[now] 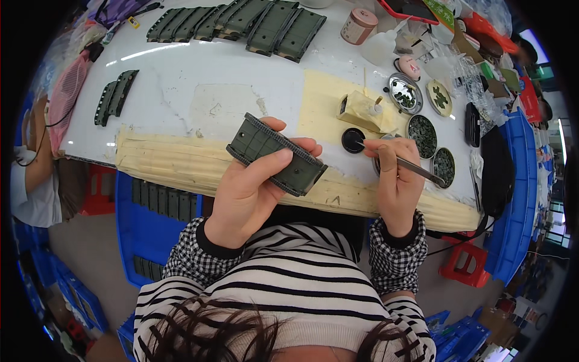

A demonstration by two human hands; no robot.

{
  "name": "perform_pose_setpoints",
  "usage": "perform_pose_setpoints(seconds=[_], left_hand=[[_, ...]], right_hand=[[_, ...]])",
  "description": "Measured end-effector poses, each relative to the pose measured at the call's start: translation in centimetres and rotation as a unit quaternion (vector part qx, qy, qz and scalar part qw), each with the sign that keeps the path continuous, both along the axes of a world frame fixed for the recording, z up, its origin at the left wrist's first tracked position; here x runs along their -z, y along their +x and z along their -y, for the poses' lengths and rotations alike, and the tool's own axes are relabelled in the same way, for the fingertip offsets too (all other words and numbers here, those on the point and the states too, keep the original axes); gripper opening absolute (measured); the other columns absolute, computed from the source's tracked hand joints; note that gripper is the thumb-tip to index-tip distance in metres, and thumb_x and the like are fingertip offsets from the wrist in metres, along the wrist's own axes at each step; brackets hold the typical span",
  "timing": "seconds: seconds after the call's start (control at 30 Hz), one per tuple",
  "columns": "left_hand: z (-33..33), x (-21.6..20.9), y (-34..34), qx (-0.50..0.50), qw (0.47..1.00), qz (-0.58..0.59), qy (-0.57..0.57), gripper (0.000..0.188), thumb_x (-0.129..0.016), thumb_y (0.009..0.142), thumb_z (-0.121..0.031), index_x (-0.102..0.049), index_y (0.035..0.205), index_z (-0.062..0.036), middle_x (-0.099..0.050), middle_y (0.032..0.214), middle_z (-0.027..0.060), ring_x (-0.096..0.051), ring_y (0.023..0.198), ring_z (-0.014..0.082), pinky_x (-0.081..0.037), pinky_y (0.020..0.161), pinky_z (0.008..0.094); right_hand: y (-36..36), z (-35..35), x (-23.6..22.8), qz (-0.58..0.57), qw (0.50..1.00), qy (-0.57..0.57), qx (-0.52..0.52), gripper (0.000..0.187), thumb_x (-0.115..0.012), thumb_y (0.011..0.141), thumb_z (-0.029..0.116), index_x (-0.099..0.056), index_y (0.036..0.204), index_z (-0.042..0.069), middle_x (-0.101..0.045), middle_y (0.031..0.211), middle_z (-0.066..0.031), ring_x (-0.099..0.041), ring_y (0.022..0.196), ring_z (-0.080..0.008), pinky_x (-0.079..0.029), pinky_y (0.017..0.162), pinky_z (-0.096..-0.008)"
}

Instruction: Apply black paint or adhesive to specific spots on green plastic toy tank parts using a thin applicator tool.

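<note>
Tweezers (pixel 425 171) at the black dish (pixel 353 140), green case (pixel 256 142) in the left hand (pixel 256 184)

You are holding the green case tilted over the padded front edge (pixel 181 154) of the table (pixel 163 78); your left fingers (pixel 309 145) are closing round its long sides, with the thumb lying across the upper face. Your right hand (pixel 398 175) is pinching the tweezers, its fingers closed on the shaft; the tips are pointing at the black dish, though whether they are touching it, or gripping anything, you cannot tell from here.

You are probably picking up or dipping something at the dish, with the case waiting; the small dark pieces (pixel 421 136) are lying in a round tin just beyond your right hand. The next move seems to be calling for light, steady tips and a still left wrist, keeping the case's face turned up and within easy reach; more green cases (pixel 262 24) are standing in a row at the far side.
</note>
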State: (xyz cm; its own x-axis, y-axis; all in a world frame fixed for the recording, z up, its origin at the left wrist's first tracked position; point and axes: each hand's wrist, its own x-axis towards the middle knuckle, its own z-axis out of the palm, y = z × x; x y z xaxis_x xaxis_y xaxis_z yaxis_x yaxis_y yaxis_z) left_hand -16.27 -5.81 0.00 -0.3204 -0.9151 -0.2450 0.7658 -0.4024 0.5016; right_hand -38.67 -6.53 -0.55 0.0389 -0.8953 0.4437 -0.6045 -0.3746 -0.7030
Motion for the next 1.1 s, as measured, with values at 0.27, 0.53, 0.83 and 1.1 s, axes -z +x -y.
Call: perform_pose_setpoints(seconds=[0.27,0.53,0.83,1.1], left_hand=[[-0.2,-0.2,0.1,-0.040,0.993,0.106,-0.027,0.039,-0.052,0.093,-0.007,-0.040,0.130,-0.0095,-0.059,0.118,0.0199,-0.062,0.102,0.0229,-0.055,0.087,0.0374],[0.1,-0.3,-0.1,-0.040,0.997,0.073,0.005,0.038,-0.053,0.093,-0.008,-0.041,0.129,-0.0062,-0.057,0.121,0.0214,-0.062,0.105,0.0241,-0.055,0.088,0.0367],[0.5,-0.1,-0.4,-0.035,0.998,0.033,0.049,0.040,-0.056,0.091,-0.007,-0.042,0.129,-0.0068,-0.057,0.121,0.0206,-0.062,0.107,0.0240,-0.056,0.089,0.0357],[0.3,-0.2,-0.6,-0.016,0.998,0.029,0.046,0.041,-0.056,0.091,-0.008,-0.042,0.129,-0.0065,-0.057,0.120,0.0200,-0.061,0.108,0.0237,-0.055,0.088,0.0351]], right_hand=[[0.2,0.3,0.5,-0.013,1.000,0.003,-0.004,0.013,-0.059,0.092,0.009,-0.069,0.092,0.002,-0.067,0.079,-0.0036,-0.052,0.081,-0.0203,-0.043,0.074,-0.0315],[0.1,0.2,0.3,-0.011,1.000,0.004,-0.015,0.014,-0.058,0.093,0.010,-0.069,0.093,0.002,-0.066,0.079,-0.0046,-0.052,0.081,-0.0197,-0.043,0.074,-0.0311],[1.2,-1.9,-2.9,0.128,0.986,-0.030,-0.107,0.027,-0.050,0.099,0.018,-0.069,0.093,0.000,-0.068,0.084,-0.0093,-0.058,0.087,-0.0231,-0.045,0.079,-0.0354],[2.9,-2.1,-2.7,0.159,0.976,0.009,-0.146,0.024,-0.053,0.098,0.018,-0.068,0.098,-0.001,-0.070,0.099,-0.0161,-0.066,0.089,-0.0235,-0.049,0.079,-0.0315]])
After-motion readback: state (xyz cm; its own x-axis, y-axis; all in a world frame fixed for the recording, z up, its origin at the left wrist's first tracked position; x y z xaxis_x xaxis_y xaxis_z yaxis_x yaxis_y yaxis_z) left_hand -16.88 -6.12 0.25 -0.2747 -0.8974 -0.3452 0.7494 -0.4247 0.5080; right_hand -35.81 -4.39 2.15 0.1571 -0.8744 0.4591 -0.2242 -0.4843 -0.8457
